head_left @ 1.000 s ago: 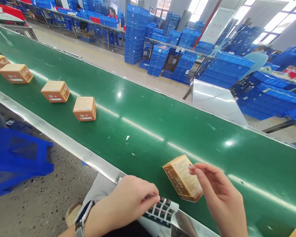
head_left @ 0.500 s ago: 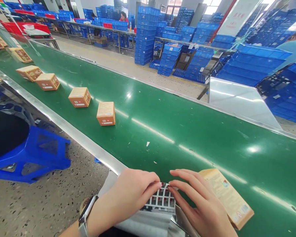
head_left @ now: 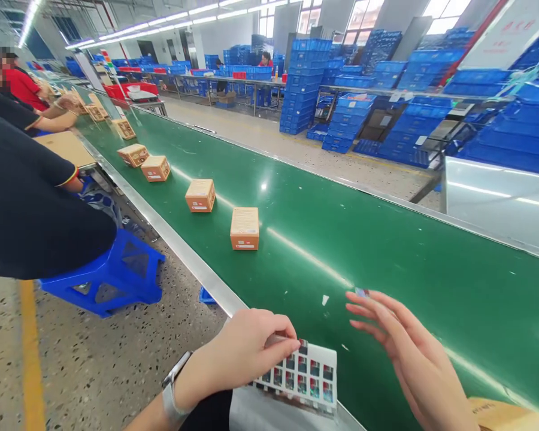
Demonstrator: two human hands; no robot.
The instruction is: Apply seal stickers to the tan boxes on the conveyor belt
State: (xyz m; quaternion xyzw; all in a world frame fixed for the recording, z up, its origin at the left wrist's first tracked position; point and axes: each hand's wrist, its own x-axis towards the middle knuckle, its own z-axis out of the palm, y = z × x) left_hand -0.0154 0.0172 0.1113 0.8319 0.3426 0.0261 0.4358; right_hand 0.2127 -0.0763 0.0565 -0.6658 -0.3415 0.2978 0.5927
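Observation:
My left hand (head_left: 251, 353) is closed in a pinch on the top edge of a white sticker sheet (head_left: 308, 377), which carries rows of small printed labels and lies over the belt's near rail. My right hand (head_left: 404, 350) hovers above the green conveyor belt (head_left: 386, 251) with its fingers stretched out and apart. A tiny sticker (head_left: 362, 292) clings to its top fingertip. Below that wrist, at the bottom right corner, part of a tan box (head_left: 507, 414) shows. The nearest of several orange boxes (head_left: 245, 228) sits on the belt, up and to the left of my hands.
More orange boxes (head_left: 200, 196) trail away up the belt. A co-worker in black (head_left: 31, 197) sits on a blue stool (head_left: 112, 278) at the left, with other people beyond. Stacked blue crates (head_left: 305, 84) stand past the far aisle. A metal panel (head_left: 503, 197) stands at the right.
My right hand left the sheet and rose to the right with a small sticker on a fingertip. The tan box slid down to the frame corner. The view swung left, bringing in the seated co-worker.

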